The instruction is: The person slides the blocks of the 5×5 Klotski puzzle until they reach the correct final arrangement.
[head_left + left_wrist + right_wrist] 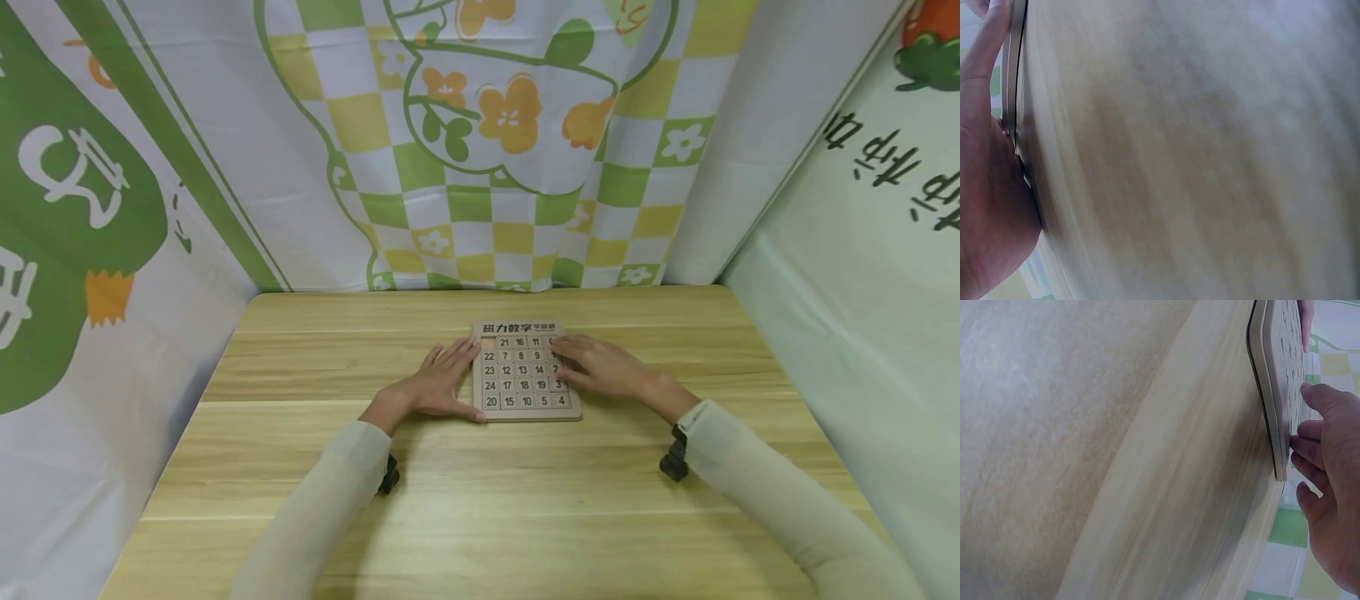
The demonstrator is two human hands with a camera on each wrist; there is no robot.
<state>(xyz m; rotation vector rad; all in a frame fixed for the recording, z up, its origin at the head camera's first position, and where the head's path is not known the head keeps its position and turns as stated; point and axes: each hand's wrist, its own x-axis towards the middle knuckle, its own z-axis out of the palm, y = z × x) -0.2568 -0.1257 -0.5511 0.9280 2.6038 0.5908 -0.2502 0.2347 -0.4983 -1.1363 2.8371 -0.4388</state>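
Note:
A number sliding puzzle (528,415) lies flat on the table, its wooden frame filled with square numbered tiles. One gap (488,342) shows at the top left, beside tile 21 (505,342). My left hand (435,387) spreads along the puzzle's left side, fingertips at the upper edge and thumb at the lower left corner. Over the right column, my right hand (607,368) touches the tiles with its fingertips and partly hides several of them. In the right wrist view, the fingers of that hand (1338,469) reach over the puzzle's edge (1266,381), slightly bent.
The wooden table (487,517) extends around the puzzle. A patterned curtain (495,225) hangs behind its far edge, with printed cloth walls at left (202,250) and right (840,292). Dark wrist devices sit at the left (390,475) and right (675,457) cuffs.

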